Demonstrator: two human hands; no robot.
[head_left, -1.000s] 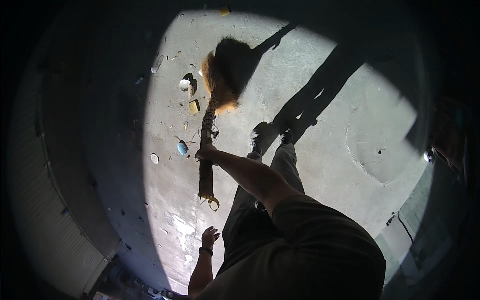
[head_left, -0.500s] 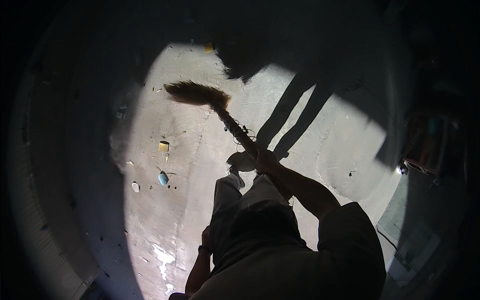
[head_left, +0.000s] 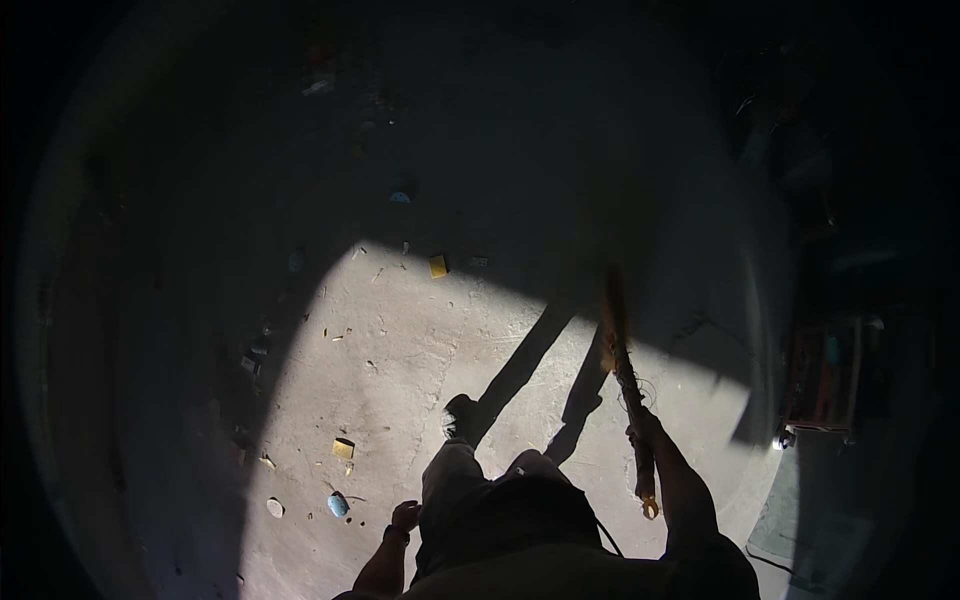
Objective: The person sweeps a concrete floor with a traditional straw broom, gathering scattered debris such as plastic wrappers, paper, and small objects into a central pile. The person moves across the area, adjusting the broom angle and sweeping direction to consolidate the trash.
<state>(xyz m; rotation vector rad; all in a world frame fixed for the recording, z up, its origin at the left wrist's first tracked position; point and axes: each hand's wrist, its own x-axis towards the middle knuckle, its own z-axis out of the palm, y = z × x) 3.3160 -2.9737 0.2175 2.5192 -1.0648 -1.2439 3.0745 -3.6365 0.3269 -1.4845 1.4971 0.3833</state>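
Sunlit floor [head_left: 400,400] lies below; our right hand [head_left: 648,430] grips the broom [head_left: 623,372], lengthwise ahead; our left hand's [head_left: 405,516] closure, we cannot tell.

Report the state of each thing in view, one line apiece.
Broom: held, far end blurred
Right hand: closed around broom
Left hand: lowered, nothing visible in it
Near yellow block: on lit floor
Far yellow block: on lit floor
Blue piece: on lit floor
White disc: on lit floor
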